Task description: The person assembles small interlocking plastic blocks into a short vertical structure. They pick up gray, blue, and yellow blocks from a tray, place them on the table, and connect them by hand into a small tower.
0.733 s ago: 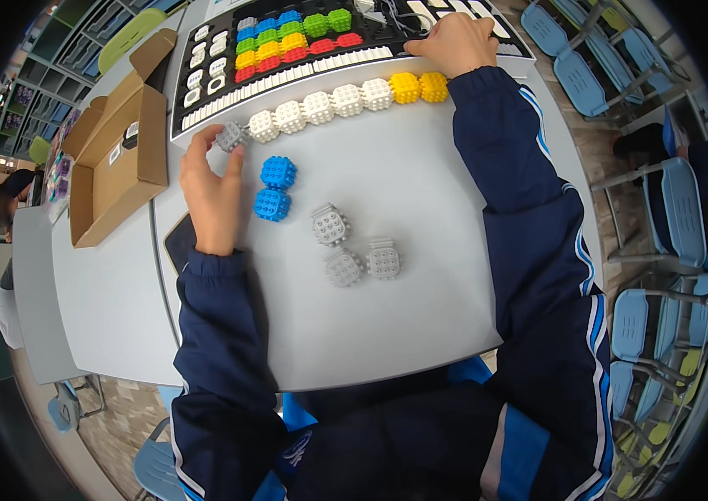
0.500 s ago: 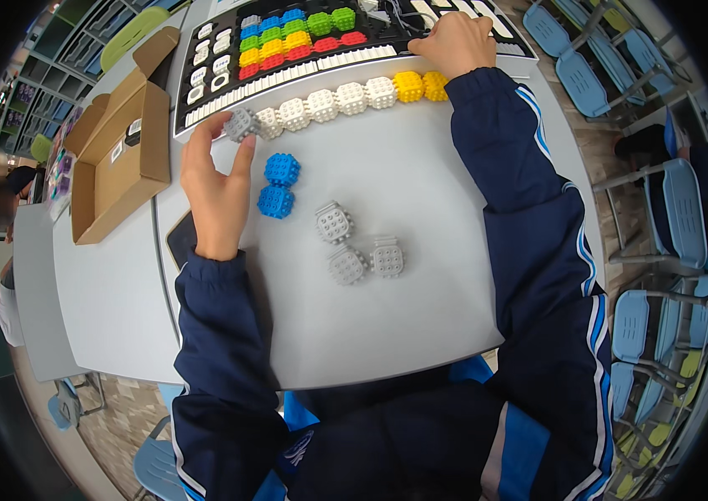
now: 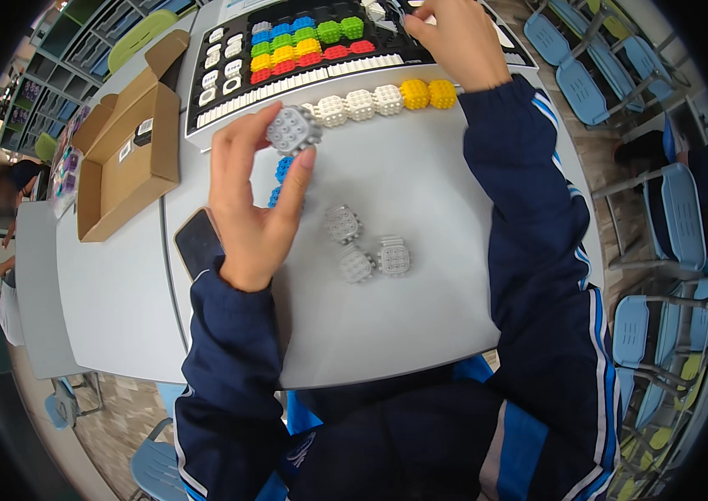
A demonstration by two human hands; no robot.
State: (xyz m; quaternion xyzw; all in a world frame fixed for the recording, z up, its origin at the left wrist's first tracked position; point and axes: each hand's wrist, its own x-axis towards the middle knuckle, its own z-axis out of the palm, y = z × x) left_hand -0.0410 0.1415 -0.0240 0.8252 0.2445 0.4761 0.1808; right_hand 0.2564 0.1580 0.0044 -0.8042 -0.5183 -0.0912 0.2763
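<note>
My left hand (image 3: 247,196) is closed around a grey studded block (image 3: 291,129), held up between thumb and fingers. Partly behind that hand lie two blue studded blocks (image 3: 284,169). Farther off, my right hand (image 3: 462,42) reaches over the back right of the black kit tray (image 3: 396,43), thumb and fingers drawn together near white parts and a cable; what they hold, if anything, I cannot make out. Along the tray's near side runs a row of white blocks (image 3: 360,105) ending in two yellow blocks (image 3: 428,94). Several grey blocks (image 3: 357,263) rest on the table.
Coloured blocks (image 3: 284,52) fill the tray's middle, with white round pieces on its left. A cardboard box (image 3: 128,167) stands open at the left, and a dark phone (image 3: 198,240) lies by my left wrist. Blue chairs (image 3: 680,213) stand right of the table.
My left hand has moved right and nearer with the grey block, now covering part of the white row and blue blocks. My right hand has shifted slightly farther away over the tray.
</note>
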